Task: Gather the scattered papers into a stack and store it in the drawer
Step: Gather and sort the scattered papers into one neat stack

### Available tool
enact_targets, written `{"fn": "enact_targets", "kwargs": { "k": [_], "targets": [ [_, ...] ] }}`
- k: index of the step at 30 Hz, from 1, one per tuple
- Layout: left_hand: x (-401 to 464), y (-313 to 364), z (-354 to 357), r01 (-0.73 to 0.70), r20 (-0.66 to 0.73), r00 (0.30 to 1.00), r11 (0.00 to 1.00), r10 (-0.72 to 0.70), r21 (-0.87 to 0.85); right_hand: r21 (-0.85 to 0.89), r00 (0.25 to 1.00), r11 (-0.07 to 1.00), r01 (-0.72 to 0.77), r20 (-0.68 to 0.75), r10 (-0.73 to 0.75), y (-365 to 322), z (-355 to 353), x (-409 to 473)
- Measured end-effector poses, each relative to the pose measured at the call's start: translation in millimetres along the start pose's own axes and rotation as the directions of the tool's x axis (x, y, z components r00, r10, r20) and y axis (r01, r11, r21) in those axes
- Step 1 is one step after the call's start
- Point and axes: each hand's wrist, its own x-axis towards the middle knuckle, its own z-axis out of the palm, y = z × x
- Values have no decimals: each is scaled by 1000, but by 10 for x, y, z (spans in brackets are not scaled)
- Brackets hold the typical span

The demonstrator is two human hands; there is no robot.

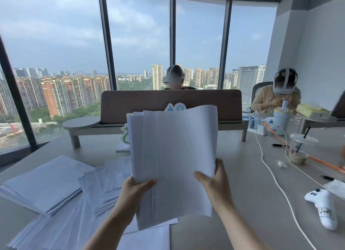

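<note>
Fingers of left hand [137, 187] and right hand [214, 184] clamp upright paper stack [173, 156] | edges uneven

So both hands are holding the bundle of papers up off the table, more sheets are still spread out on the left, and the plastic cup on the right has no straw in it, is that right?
Not quite: the head view shows a dark straw standing in the plastic cup. The rest holds: the left hand and right hand hold the bundle of papers up off the table, and more sheets lie spread on the left.
</note>
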Motion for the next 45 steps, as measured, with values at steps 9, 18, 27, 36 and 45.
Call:
{"fn": "enact_targets", "kwargs": {
  "k": [9, 18, 27, 36, 45],
  "targets": [
    [-43, -101, 96, -88, -102, 990, 992, 97, 87, 305, 992, 947, 106, -104, -78, 110, -11, -162],
    [-71, -286, 85, -34, -20, 999, 999, 34, 14, 263, 988, 958, -118, 126, 87, 224, -76, -183],
    [5, -201, 230, -59, -31, 997, 980, 66, 189, -117, 999, 993, -24, -39, 20, 120, -106, -117],
    [-34, -320, 777, 90, 101, 988, 960, -120, 267, -432, 990, 891, -137, -88, 110, 35, -679, 6],
    [-134, -746, 1121, 235, 119, 947, 895, -299, 380, -531, 938, 774, -344, -163, 305, 249, -1144, -99]
  ]
}}
